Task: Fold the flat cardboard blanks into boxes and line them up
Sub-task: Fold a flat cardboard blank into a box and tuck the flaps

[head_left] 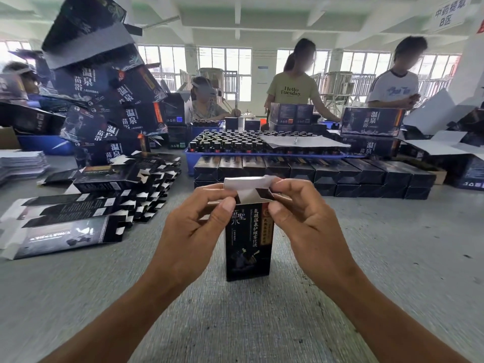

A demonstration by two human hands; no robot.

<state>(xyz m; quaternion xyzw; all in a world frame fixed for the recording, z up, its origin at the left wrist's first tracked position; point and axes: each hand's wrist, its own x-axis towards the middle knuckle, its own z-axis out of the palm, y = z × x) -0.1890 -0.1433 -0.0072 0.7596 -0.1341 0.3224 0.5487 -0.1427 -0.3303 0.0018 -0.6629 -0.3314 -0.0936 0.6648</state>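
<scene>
Rows of folded black cardboard boxes (314, 171) stood lined up across the grey table (392, 258), flat black blanks (104, 195) heaped at left. One upright black printed carton (247, 247) stood nearest on the table, where the left hand (193, 231) and right hand (306, 224) both pinched its white top flap (248, 189).

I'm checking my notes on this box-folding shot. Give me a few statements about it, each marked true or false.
1. Both hands pinch the top flap of the upright box. True.
2. The box lies flat on the table. False: it stands on end.
3. The flat blanks are piled left of the box. True.
4. The row of finished boxes sits behind the hands. True.
5. The left hand rests idle on the table. False: it holds the flap, as the right hand does.
</scene>
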